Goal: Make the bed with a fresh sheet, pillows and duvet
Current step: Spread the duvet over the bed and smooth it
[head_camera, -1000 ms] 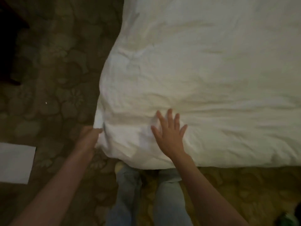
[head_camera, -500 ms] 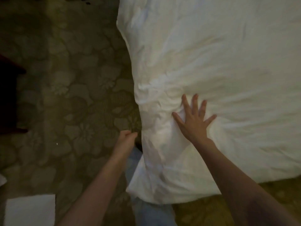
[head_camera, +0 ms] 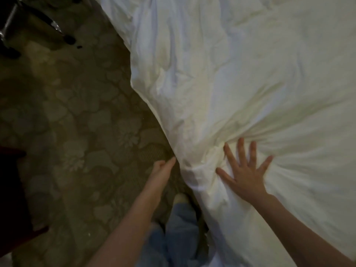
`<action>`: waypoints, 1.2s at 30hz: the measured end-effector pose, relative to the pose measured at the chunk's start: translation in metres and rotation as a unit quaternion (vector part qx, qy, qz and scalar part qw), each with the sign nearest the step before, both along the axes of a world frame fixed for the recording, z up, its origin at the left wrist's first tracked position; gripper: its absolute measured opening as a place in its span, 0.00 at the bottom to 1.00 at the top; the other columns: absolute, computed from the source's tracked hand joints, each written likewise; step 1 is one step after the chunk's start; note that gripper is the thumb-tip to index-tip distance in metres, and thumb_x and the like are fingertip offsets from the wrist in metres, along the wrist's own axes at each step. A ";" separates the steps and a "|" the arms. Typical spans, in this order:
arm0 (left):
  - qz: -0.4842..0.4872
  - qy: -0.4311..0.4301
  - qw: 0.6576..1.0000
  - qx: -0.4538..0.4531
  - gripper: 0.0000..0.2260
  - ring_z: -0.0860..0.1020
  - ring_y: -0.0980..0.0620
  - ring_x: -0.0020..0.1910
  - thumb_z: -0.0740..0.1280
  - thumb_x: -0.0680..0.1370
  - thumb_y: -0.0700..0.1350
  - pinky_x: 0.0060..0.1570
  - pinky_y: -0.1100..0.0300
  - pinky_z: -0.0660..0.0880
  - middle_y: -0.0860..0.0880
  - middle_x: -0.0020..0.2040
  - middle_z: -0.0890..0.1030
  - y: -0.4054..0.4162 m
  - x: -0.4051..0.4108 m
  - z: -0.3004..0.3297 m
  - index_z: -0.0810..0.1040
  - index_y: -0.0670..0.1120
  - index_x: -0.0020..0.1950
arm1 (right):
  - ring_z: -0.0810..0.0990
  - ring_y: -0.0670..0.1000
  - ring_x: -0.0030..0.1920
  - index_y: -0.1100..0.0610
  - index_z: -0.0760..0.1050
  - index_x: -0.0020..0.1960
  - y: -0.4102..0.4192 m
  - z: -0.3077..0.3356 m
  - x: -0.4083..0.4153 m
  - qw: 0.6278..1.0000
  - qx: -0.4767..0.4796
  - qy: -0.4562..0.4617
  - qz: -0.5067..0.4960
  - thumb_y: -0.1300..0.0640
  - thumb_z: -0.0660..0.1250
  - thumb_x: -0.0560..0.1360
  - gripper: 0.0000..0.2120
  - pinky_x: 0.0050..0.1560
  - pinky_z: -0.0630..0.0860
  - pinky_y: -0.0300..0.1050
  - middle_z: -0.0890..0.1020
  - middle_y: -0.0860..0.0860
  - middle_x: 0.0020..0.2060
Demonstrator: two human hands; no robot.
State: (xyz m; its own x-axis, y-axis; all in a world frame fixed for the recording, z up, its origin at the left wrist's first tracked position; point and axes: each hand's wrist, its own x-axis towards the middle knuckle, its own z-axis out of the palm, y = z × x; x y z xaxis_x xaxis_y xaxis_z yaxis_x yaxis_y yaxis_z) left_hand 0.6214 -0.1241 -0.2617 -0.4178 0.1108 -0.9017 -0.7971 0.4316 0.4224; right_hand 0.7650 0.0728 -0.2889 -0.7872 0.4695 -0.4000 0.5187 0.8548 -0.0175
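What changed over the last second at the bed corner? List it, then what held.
The view swung round the corner, so the duvet edge now runs diagonally. Creases have gathered around the right hand. Nothing was taken hold of or let go. The right hand stays flat and spread on the duvet; the left hand stays at its edge, fingers against the fabric.

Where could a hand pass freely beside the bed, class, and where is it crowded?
Free: the patterned carpet left of the duvet edge. Crowded: near the left hand at that edge, the right hand pressing the duvet, and chair legs at top left.
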 end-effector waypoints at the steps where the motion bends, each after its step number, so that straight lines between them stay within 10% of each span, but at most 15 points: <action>1: 0.018 -0.006 1.000 0.005 0.37 0.75 0.46 0.60 0.69 0.69 0.66 0.57 0.54 0.74 0.45 0.65 0.75 0.013 -0.021 -0.005 0.68 0.45 0.70 | 0.49 0.64 0.76 0.43 0.48 0.77 -0.001 0.000 0.000 1.000 0.007 0.001 0.004 0.29 0.40 0.75 0.34 0.63 0.45 0.81 0.54 0.56 0.77; 5: 0.141 0.033 0.988 0.058 0.52 0.70 0.44 0.67 0.74 0.60 0.68 0.67 0.49 0.68 0.45 0.71 0.69 0.073 -0.112 -0.007 0.59 0.43 0.76 | 0.55 0.65 0.75 0.43 0.50 0.77 -0.005 0.002 -0.001 1.000 0.003 -0.007 -0.016 0.30 0.40 0.76 0.33 0.64 0.48 0.80 0.60 0.58 0.75; 11: 0.175 -0.011 0.979 0.104 0.39 0.77 0.45 0.57 0.76 0.61 0.61 0.50 0.54 0.76 0.47 0.64 0.77 0.112 -0.205 0.006 0.72 0.45 0.67 | 0.49 0.57 0.77 0.39 0.46 0.77 -0.017 0.010 -0.014 0.997 0.006 -0.013 -0.073 0.30 0.40 0.76 0.32 0.59 0.59 0.77 0.58 0.56 0.76; 13: 0.177 0.040 0.974 0.133 0.21 0.80 0.50 0.47 0.76 0.69 0.50 0.37 0.61 0.76 0.48 0.53 0.82 0.105 -0.216 0.044 0.78 0.44 0.58 | 0.51 0.59 0.76 0.37 0.42 0.77 -0.026 0.024 -0.032 0.991 -0.021 -0.018 -0.132 0.33 0.49 0.76 0.33 0.57 0.61 0.78 0.57 0.57 0.76; 17: 0.159 0.161 0.943 0.246 0.12 0.83 0.54 0.45 0.71 0.71 0.33 0.44 0.62 0.80 0.52 0.45 0.85 0.050 -0.239 0.134 0.79 0.47 0.50 | 0.54 0.69 0.74 0.46 0.50 0.78 -0.046 0.048 -0.106 0.917 -0.087 0.113 -0.373 0.58 0.57 0.60 0.47 0.65 0.56 0.73 0.55 0.64 0.76; 20: 0.133 0.169 0.944 0.249 0.14 0.83 0.52 0.46 0.71 0.68 0.34 0.45 0.60 0.80 0.49 0.47 0.85 0.016 -0.274 0.130 0.80 0.46 0.50 | 0.55 0.69 0.73 0.52 0.54 0.77 -0.042 0.066 -0.154 0.849 -0.084 0.178 -0.491 0.50 0.47 0.66 0.38 0.67 0.53 0.70 0.56 0.64 0.76; 26: 0.175 0.050 0.983 -0.030 0.10 0.73 0.49 0.37 0.60 0.79 0.37 0.32 0.63 0.73 0.42 0.50 0.76 -0.024 -0.334 0.015 0.75 0.37 0.58 | 0.54 0.70 0.73 0.47 0.50 0.78 -0.041 0.060 -0.228 0.869 -0.090 0.110 -0.473 0.31 0.41 0.66 0.43 0.67 0.54 0.73 0.52 0.63 0.76; 30: 0.118 0.106 0.986 -0.045 0.20 0.75 0.41 0.59 0.64 0.79 0.43 0.56 0.54 0.72 0.40 0.64 0.74 -0.022 -0.398 0.000 0.68 0.41 0.70 | 0.53 0.73 0.72 0.50 0.57 0.76 -0.034 0.049 -0.291 0.915 -0.041 0.114 -0.384 0.43 0.55 0.75 0.31 0.62 0.53 0.79 0.54 0.62 0.76; 36: 0.089 0.099 0.991 0.021 0.23 0.72 0.54 0.54 0.65 0.78 0.55 0.52 0.60 0.67 0.53 0.59 0.72 0.042 -0.505 0.001 0.69 0.46 0.69 | 0.46 0.60 0.77 0.45 0.49 0.78 0.004 0.033 -0.391 0.955 0.022 0.143 -0.260 0.41 0.51 0.78 0.30 0.64 0.41 0.78 0.52 0.51 0.78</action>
State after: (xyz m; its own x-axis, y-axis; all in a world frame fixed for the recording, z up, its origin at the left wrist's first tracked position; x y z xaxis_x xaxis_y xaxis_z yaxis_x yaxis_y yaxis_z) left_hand 0.1168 -0.0823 -0.2608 -0.6031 0.0542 -0.7958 -0.7584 0.2701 0.5932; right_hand 0.3740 0.0772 -0.2563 -0.5164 0.8383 -0.1746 0.8530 0.4855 -0.1916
